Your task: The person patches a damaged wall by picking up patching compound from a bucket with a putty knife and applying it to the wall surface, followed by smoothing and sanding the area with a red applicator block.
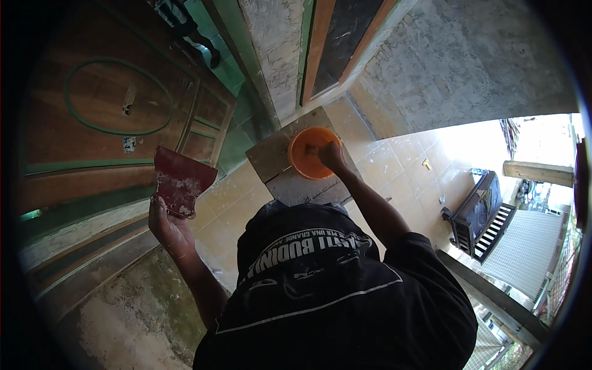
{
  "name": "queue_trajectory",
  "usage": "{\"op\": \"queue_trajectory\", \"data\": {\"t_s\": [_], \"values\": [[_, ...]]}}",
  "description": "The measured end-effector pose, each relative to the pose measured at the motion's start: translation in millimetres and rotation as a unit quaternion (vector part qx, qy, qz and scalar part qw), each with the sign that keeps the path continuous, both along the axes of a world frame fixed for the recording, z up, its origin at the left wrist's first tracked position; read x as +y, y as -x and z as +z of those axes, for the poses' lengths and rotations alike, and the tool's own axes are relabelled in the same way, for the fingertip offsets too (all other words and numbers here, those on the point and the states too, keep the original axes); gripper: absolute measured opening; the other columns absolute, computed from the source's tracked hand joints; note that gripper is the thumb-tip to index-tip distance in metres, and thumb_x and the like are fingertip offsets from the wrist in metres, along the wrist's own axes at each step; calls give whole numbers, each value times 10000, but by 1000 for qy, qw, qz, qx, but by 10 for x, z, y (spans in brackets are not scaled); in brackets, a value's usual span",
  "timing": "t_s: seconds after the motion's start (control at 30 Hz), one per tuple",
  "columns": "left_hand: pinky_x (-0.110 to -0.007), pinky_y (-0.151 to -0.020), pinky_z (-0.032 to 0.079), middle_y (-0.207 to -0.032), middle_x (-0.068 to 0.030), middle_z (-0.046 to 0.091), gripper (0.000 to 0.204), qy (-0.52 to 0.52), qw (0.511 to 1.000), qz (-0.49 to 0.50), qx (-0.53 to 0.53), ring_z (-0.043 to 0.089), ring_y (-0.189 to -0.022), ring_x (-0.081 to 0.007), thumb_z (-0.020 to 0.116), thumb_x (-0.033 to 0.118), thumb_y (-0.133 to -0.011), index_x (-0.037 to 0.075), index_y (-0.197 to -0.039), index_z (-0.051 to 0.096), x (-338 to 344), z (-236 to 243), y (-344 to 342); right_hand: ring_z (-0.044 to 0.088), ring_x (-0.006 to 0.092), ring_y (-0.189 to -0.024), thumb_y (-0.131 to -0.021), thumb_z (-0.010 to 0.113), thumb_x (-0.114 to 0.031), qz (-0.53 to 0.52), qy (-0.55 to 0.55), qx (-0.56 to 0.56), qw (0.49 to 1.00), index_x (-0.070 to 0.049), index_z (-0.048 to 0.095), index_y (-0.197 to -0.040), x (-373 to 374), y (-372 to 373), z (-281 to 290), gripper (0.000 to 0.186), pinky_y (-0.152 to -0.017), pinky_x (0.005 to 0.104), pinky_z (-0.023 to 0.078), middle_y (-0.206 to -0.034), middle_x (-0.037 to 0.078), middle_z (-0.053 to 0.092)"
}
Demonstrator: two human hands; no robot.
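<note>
My left hand [169,229] is closed around the lower end of a dark red plastic putty spreader [184,179] with a curved outline. Whitish, dried-looking smears cover its face. Ahead of me, an orange bucket [300,165] stands on a grey wooden board or low platform [271,161]. My right hand [333,158] reaches over the bucket's right rim with its fingers closed. A small brownish piece [312,150] shows at the fingertips inside the bucket; its kind cannot be made out. The bucket's contents are hard to see.
A wooden door [123,92] with a green oval stands at the left. Rough plastered walls [462,61] rise ahead and right. On the tiled floor [394,166] lies a small yellow item [427,164]. A dark slatted bench-like object [481,216] stands at the right.
</note>
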State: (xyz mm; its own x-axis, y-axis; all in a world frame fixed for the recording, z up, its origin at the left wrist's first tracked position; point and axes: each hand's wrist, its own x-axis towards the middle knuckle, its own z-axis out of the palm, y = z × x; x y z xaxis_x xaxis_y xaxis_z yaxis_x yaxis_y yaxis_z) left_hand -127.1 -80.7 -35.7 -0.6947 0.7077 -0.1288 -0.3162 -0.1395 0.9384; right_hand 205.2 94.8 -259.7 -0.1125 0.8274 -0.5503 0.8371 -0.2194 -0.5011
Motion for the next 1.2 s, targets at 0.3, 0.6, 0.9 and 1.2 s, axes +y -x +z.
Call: {"op": "queue_trajectory", "data": {"t_s": [0.3, 0.6, 0.9, 1.2], "values": [[-375, -884, 441, -1078, -99, 569, 217, -4, 1000, 4, 4, 551, -995, -211, 525, 151, -878, 9, -1040, 553, -55, -11, 11, 648, 304, -806, -824, 483, -160, 158, -140, -130, 969, -182, 641, -1055, -272, 78, 329, 281, -702, 419, 515, -868, 156, 656], [-365, -817, 480, -1042, -134, 568, 279, -4, 1000, 20, 3, 569, -950, -234, 522, 184, -871, -30, -1049, 538, -41, 12, -35, 638, 332, -846, -817, 529, -294, 34, -95, -107, 989, -82, 657, -927, -155, -104, 889, 271, -744, 444, 497, -874, 175, 653], [-356, -823, 472, -1024, -126, 573, 279, -14, 1000, 13, -10, 568, -932, -223, 523, 178, -868, -35, -1048, 546, 2, -5, -74, 616, 247, -692, -844, 522, -230, -61, -60, 187, 979, -34, 654, -930, -309, -886, 959, 251, -628, 340, 485, -784, 150, 636], [-318, -763, 466, -936, -73, 548, 170, 12, 1000, 5, -21, 549, -865, -168, 529, 140, -856, -7, -941, 542, 101, -167, -193, 611, 304, -692, -887, 477, -167, 58, -216, 111, 968, -59, 558, -1082, -1020, -916, 557, 237, -600, 402, 482, -877, 168, 617]]}}
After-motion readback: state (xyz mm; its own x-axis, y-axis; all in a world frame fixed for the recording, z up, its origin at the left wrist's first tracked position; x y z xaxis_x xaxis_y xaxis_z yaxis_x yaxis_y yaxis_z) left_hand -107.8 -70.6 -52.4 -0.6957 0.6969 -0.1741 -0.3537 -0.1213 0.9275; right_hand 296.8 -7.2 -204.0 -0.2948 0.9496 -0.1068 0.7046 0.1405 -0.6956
